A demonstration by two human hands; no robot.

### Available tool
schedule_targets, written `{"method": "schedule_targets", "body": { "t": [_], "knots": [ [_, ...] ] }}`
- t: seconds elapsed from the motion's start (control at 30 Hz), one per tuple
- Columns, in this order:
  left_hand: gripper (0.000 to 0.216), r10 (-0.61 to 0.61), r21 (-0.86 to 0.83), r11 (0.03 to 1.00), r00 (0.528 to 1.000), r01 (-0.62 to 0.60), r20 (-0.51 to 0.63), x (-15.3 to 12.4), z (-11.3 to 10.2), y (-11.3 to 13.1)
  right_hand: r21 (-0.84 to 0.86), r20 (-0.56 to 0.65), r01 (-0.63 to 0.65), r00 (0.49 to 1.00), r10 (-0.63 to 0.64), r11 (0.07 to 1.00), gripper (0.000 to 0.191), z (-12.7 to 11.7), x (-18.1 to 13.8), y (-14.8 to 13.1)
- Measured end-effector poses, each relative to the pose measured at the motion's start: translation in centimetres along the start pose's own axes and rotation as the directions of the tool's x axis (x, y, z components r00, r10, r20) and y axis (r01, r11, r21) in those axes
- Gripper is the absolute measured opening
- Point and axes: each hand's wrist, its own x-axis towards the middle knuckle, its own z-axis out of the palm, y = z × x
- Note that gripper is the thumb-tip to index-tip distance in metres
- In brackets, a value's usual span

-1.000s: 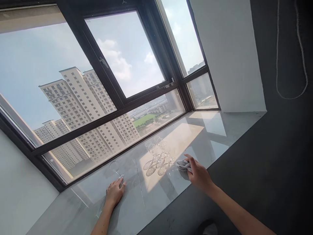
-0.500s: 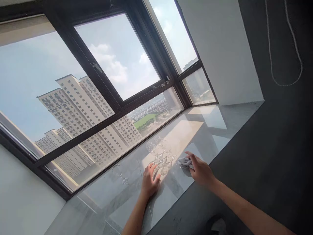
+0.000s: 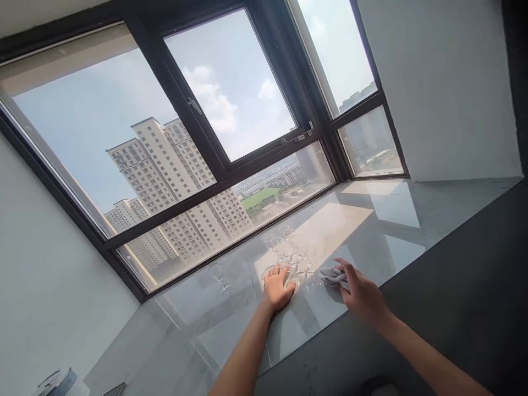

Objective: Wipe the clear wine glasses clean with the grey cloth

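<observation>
Several clear stemmed glasses (image 3: 291,247) stand in a cluster on a glossy grey marble windowsill (image 3: 383,231). My left hand (image 3: 278,287) rests on the sill at the near edge of that cluster, fingers spread and touching the foot of a glass. A single glass (image 3: 218,275) stands apart to the left, nobody touching it. My right hand (image 3: 361,291) lies to the right of the cluster, fingers pressed on a small crumpled grey cloth (image 3: 332,276).
A large black-framed window (image 3: 223,170) runs behind the sill, with tall buildings outside. A white wall (image 3: 437,88) closes the sill's right end. A round white and blue object (image 3: 61,382) sits at the lower left corner. Dark floor (image 3: 454,308) lies below.
My left hand let go of the single glass at the left and moved right to the cluster of glasses. My right hand stayed on the cloth. The camera view shifted.
</observation>
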Motion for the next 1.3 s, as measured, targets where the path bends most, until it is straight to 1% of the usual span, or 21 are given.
{"method": "schedule_targets", "body": {
  "t": [0.17,0.23,0.33,0.4,0.47,0.53,0.6,0.67,0.77,0.87,0.97,1.07,1.17,1.2,1.23,1.3],
  "knots": [
    [0.066,0.064,0.000,0.998,0.993,-0.064,0.101,0.7,-0.1,0.6,-0.001,-0.001,-0.008,1.000,0.008,1.000,0.053,-0.3,0.0,-0.2],
    [0.065,0.061,0.020,0.998,0.991,-0.064,0.121,0.9,-0.2,0.9,-0.022,0.009,0.001,1.000,-0.001,1.000,0.053,-0.3,0.0,0.0],
    [0.063,0.021,0.067,0.997,0.993,-0.029,0.117,0.5,-0.4,1.2,-0.056,0.028,0.020,0.999,-0.019,0.998,0.052,-0.3,-0.1,0.3],
    [0.062,-0.008,0.088,0.996,0.993,-0.003,0.118,-0.4,-0.5,1.2,-0.073,0.034,0.031,0.999,-0.028,0.997,0.051,-0.3,-0.2,0.4],
    [0.061,-0.001,0.091,0.996,0.995,-0.008,0.104,-1.9,-0.6,0.9,-0.086,0.041,0.031,0.999,-0.027,0.996,0.050,-0.4,-0.3,0.3],
    [0.059,0.025,0.093,0.995,0.997,-0.031,0.066,-3.8,-0.9,0.3,-0.097,0.047,0.023,0.999,-0.018,0.995,0.049,-0.6,-0.3,0.2],
    [0.057,0.018,0.103,0.994,1.000,-0.020,0.024,-5.9,-1.4,-0.8,-0.104,0.053,0.015,0.999,-0.009,0.994,0.049,-0.7,-0.3,0.1],
    [0.055,-0.048,0.116,0.992,0.999,0.049,-0.007,-7.9,-2.1,-2.5,-0.102,0.058,0.007,0.998,-0.001,0.995,0.050,-0.8,-0.3,0.1],
    [0.054,-0.198,0.141,0.969,0.979,0.202,-0.042,-10.4,-3.5,-5.8,-0.092,0.064,-0.001,0.998,0.007,0.996,0.051,-0.7,-0.3,0.1],
    [0.053,-0.370,0.173,0.908,0.925,0.380,-0.091,-11.6,-4.6,-9.2,-0.092,0.060,0.000,0.998,0.006,0.996,0.050,-0.6,-0.3,0.2],
    [0.056,-0.497,0.181,0.838,0.857,0.515,-0.136,-11.7,-5.0,-11.5,-0.099,0.056,-0.001,0.998,0.006,0.995,0.050,-0.5,-0.3,0.1],
    [0.062,-0.552,0.174,0.801,0.819,0.573,-0.158,-11.4,-4.7,-12.2,-0.102,0.062,-0.015,0.998,0.021,0.995,0.050,-0.6,-0.2,0.0],
    [0.061,-0.572,0.161,0.769,0.778,0.619,-0.257,-11.5,-4.3,-11.8,-0.105,0.068,-0.025,0.997,0.032,0.994,0.050,-0.7,-0.1,-0.2],
    [0.058,-0.561,0.159,0.770,0.774,0.618,-0.294,-11.6,-4.3,-11.6,-0.109,0.070,-0.022,0.997,0.030,0.994,0.050,-0.8,-0.1,-0.2],
    [0.055,-0.537,0.159,0.782,0.780,0.603,-0.320,-11.8,-4.3,-11.4,-0.114,0.071,-0.017,0.997,0.025,0.993,0.050,-0.8,-0.1,-0.3],
    [0.050,-0.489,0.163,0.816,0.812,0.555,-0.318,-11.9,-4.4,-11.1,-0.125,0.071,-0.001,0.997,0.010,0.992,0.050,-0.9,-0.1,-0.3]
  ]
}}
